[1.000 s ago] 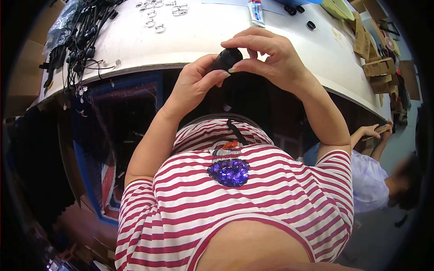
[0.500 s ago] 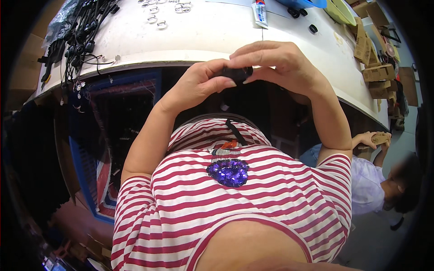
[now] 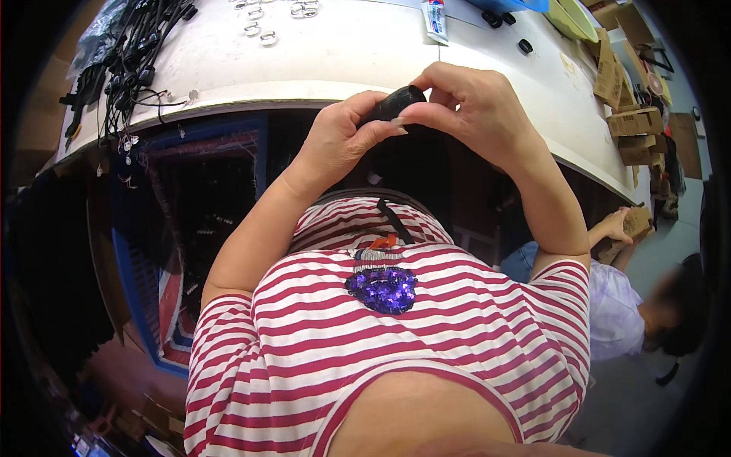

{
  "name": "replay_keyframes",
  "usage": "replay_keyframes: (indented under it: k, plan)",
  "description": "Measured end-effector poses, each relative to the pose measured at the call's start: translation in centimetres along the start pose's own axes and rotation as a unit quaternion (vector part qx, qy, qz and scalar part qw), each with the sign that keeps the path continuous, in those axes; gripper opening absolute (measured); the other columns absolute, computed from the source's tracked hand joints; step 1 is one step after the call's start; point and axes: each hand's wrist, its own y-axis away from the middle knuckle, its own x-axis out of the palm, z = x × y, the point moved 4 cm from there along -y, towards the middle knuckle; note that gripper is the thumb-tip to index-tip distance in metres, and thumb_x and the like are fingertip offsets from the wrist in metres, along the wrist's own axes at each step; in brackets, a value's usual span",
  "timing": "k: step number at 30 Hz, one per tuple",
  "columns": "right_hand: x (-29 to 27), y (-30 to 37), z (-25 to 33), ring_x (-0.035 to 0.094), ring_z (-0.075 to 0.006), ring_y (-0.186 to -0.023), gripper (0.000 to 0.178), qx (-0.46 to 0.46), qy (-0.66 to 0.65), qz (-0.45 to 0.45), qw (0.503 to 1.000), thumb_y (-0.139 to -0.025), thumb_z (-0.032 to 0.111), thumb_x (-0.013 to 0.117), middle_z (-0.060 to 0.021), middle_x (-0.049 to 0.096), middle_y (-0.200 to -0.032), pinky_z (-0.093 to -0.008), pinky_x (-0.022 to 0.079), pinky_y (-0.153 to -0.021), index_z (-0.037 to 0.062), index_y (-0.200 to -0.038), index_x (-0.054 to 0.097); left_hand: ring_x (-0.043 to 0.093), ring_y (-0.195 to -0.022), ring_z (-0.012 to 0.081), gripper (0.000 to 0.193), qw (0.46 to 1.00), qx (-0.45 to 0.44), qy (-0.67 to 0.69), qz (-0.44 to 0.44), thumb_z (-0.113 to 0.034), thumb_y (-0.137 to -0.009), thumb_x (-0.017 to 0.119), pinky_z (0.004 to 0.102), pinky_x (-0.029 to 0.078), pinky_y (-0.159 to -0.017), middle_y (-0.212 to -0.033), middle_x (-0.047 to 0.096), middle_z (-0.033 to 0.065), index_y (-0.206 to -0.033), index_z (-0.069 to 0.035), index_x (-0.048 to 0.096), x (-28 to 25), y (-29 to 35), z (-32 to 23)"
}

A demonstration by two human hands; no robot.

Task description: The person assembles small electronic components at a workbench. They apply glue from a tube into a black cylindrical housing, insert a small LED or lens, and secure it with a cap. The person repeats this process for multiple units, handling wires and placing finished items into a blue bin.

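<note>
A black cylindrical part [image 3: 394,104] is held just in front of the table's near edge, tilted with its right end higher. My left hand [image 3: 341,131] wraps thumb and fingers round its lower left portion, hiding that end. From the other side, my right hand [image 3: 481,109] has its thumb and index finger curled against the right end. Beyond my hands on the white table [image 3: 335,61] lie several small silvery-white rings [image 3: 268,38] and a blue-and-white tube [image 3: 435,21]. Black ring-like caps [image 3: 525,46] lie farther right.
Black cables [image 3: 141,65] pile at the table's left and hang over its edge. A blue crate [image 3: 141,297] stands below left. A blue basin [image 3: 510,4] and a yellow-green basin [image 3: 572,19] sit far right, near cardboard boxes [image 3: 638,122]. A co-worker [image 3: 617,305] holds cardboard at right.
The black part has come up and tilted, so more of it shows. My right fingers have curled in from lying over it to its right end. The co-worker's cardboard has shifted.
</note>
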Motion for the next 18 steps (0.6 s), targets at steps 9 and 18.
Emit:
replay_keyframes:
  k: [9,18]
  plan:
    - [0.0,-0.5,1.1,0.056,-0.0208,-0.053,0.031,0.010,0.036,-0.007,0.999,-0.074,0.032,0.068,-0.0072,0.057,-0.060,-0.0296,0.042,-0.049,0.0047,-0.085,0.059,0.055,-0.073,0.0059,0.024,0.996,0.045,-0.063,-0.051,-0.011,-0.081,0.062,0.0192,0.045,-0.066,-0.081,0.062,0.0022,-0.101,0.001,0.058,-0.4,0.2,-0.9]
    - [0.3,-0.8,1.6,0.061,-0.0236,-0.065,0.041,0.094,0.045,0.045,0.994,-0.079,0.041,0.061,-0.0119,0.062,-0.081,-0.0321,0.046,-0.058,0.0054,-0.099,0.054,0.053,-0.061,0.0095,0.023,0.987,0.098,-0.054,-0.113,-0.015,-0.081,0.063,0.0219,0.043,-0.056,-0.073,0.060,0.0058,-0.097,0.000,0.059,-0.4,0.4,-0.8]
